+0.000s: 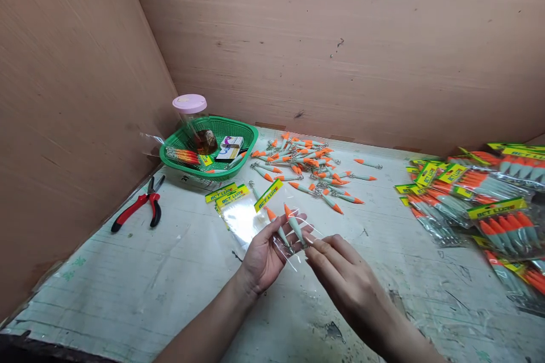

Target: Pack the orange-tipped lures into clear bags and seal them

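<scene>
My left hand [263,258] holds a clear plastic bag [272,198] with a yellow-and-green header reading BCT LURE, thumb on top and fingers spread beneath. One orange-and-pale-green fishing lure [280,229] lies in the bag under my left thumb. My right hand [340,264] pinches a second fishing lure [293,224] by its hook end, its orange tip pointing away from me. This lure lies over or within the bag; I cannot tell which. Flat packaging bags [240,210] with the same headers lie just beyond my left hand.
Loose lures [310,161] are heaped near the back wall. A green basket [251,150] holds a pink-lidded jar [189,105], a small box and packed lures. Red-handled pliers [142,204] lie at left. Filled lure packs [502,210] are piled at right.
</scene>
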Motion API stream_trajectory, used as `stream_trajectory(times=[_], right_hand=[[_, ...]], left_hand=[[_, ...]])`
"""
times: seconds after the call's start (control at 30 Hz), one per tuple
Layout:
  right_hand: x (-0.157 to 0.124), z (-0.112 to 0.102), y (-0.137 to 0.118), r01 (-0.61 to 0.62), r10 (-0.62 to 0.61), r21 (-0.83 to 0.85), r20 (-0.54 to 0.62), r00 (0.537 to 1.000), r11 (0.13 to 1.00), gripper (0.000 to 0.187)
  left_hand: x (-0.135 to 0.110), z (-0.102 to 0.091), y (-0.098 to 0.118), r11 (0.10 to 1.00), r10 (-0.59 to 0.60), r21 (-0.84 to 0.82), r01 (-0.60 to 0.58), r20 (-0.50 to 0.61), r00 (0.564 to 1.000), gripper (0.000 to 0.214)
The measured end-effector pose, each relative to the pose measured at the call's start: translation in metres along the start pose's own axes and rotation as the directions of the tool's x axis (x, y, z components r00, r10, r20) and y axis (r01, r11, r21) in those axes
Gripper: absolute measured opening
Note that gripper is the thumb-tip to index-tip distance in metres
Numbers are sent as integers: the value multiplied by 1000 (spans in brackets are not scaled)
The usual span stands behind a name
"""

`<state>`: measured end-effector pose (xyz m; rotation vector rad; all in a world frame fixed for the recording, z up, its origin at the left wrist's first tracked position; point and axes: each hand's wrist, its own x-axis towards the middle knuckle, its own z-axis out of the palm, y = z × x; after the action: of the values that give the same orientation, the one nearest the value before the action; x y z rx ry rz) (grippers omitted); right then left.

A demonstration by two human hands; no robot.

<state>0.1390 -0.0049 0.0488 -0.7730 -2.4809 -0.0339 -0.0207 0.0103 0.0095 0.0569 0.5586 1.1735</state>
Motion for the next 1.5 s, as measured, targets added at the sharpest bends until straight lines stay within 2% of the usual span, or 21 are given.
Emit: stream_trajectory(times=[0.17,0.3,0.4,0.47,0.53,0.57,0.6,0.67,0.73,0.8,0.87,0.93,1.03,1.13,1.27,1.4,1.5], right_hand=[[-12,7,0,-3,24,116,-177,984,993,36],[-15,20,1,-22,64,175,-237,969,984,36],[-12,19,1,-41,81,192,-209,974,981,33],[-10,9,5,-76,123,307,-138,983,949,29],[-10,-4,18,-164,235,461,-101,967,872,23],[-11,-9,29,-217,313,497,-118,942,840,19],[-13,-13,43,-277,390,490,-143,910,827,14],[-17,-11,76,-415,487,336,-164,858,845,8],[-21,2,109,-525,530,102,-32,847,845,12],[-24,23,132,-560,559,-2,46,828,829,13],[-24,44,143,-576,579,-56,65,813,816,12],[-23,58,145,-584,591,-100,71,803,806,9],[-25,61,143,-573,584,-121,91,806,810,16],[-36,51,142,-533,541,-96,118,833,841,23],[-52,40,135,-497,496,-26,120,860,868,32],[-66,27,119,-514,509,35,87,856,857,30],[-76,14,104,-550,544,71,95,834,832,22]], left_hand=[[-2,0,-1,1000,-6,-8,6,89,996,30],[-3,-3,-4,1000,13,12,-15,116,993,32],[-4,-4,-5,998,33,40,-38,118,992,35],[-4,-3,-4,997,48,50,-52,84,995,42],[-4,-2,-2,997,57,47,-58,23,998,51],[-4,-1,-1,998,59,39,-59,-6,998,52],[-4,0,1,998,58,24,-57,-32,998,51],[-4,2,3,998,57,-20,-59,-72,996,42],[-4,3,6,996,62,-61,-68,-98,993,36],[-4,5,9,993,72,-84,-82,-117,991,33],[-5,6,11,990,83,-100,-96,-127,988,34],[-5,6,15,988,91,-112,-106,-130,987,37],[-2,5,20,982,131,-114,-148,-145,981,40],[0,5,22,975,173,-107,-193,-178,969,41],[1,5,19,974,158,-128,-186,-201,967,42],[2,4,18,974,163,-123,-192,-208,964,42],[4,4,19,974,166,-115,-196,-232,958,40]])
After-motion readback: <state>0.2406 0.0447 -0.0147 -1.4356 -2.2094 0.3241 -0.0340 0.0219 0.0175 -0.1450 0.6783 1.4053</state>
